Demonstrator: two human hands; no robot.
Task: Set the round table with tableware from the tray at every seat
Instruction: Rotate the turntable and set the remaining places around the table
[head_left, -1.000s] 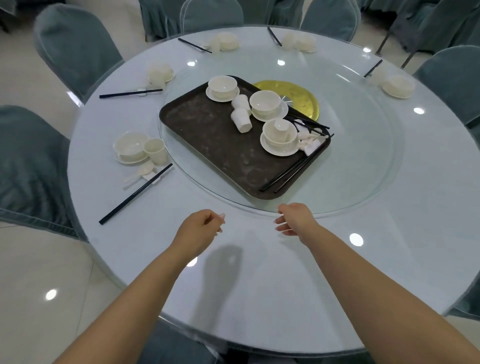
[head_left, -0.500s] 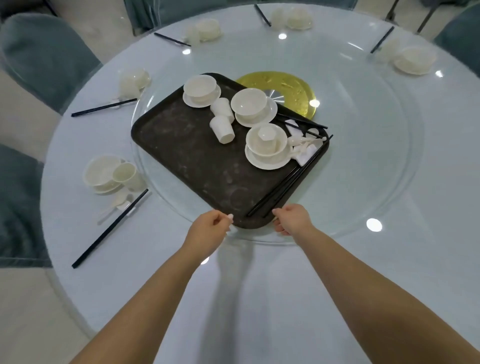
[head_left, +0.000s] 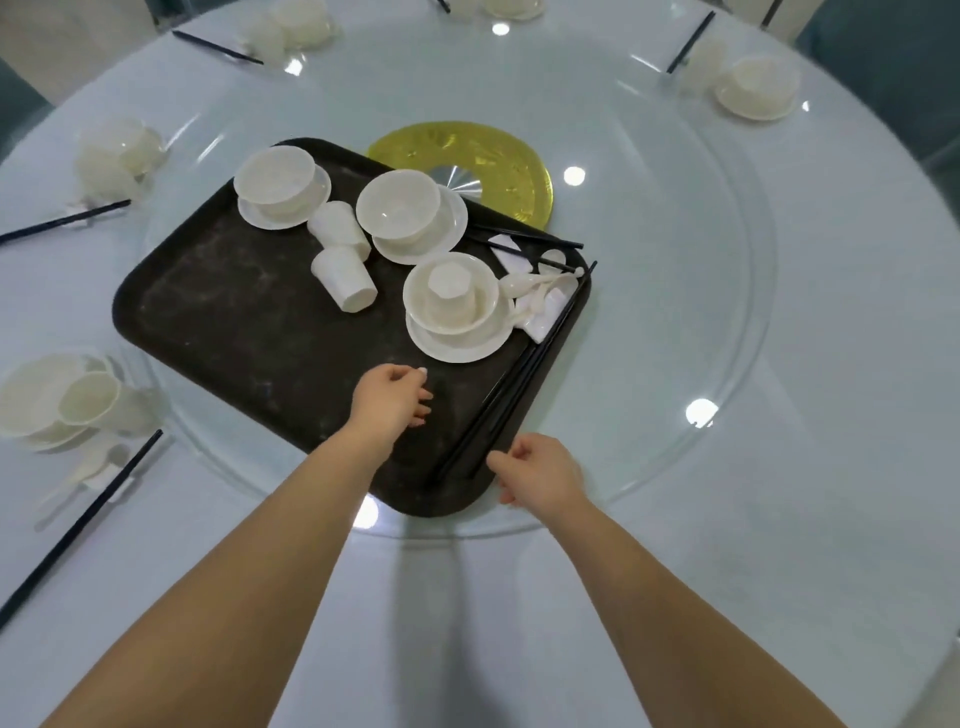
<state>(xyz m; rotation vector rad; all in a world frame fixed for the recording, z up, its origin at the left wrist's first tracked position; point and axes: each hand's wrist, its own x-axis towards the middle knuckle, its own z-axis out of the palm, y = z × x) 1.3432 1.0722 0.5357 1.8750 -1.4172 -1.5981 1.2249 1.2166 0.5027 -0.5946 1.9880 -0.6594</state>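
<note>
Landmark: dark tray, sitting on the glass turntable in the middle of the round tabletop.

Left hand is over the tray's near bare area, fingers loosely curled, holding nothing. Can't tell if it touches the tray surface.

Right hand is at the tray's near corner, fingers loosely bent, nothing in it; fingertips are just beside the rim, contact unclear.

On the tray:
- far end: bowl on saucer
- next to it, toward the gold disc: second bowl on saucer
- between those two: two cups lying on their sides
- right side: third bowl on saucer with a cup upside down inside it
- along the right edge: black chopsticks, plus white spoons and rests bunched at the right corner

Gold disc lies under the glass, partly covered by the tray's far right edge.

Left of the tray, on the tabletop: a laid place setting with bowl, cup, spoon, chopsticks. More settings around the far rim, blurred.
</note>
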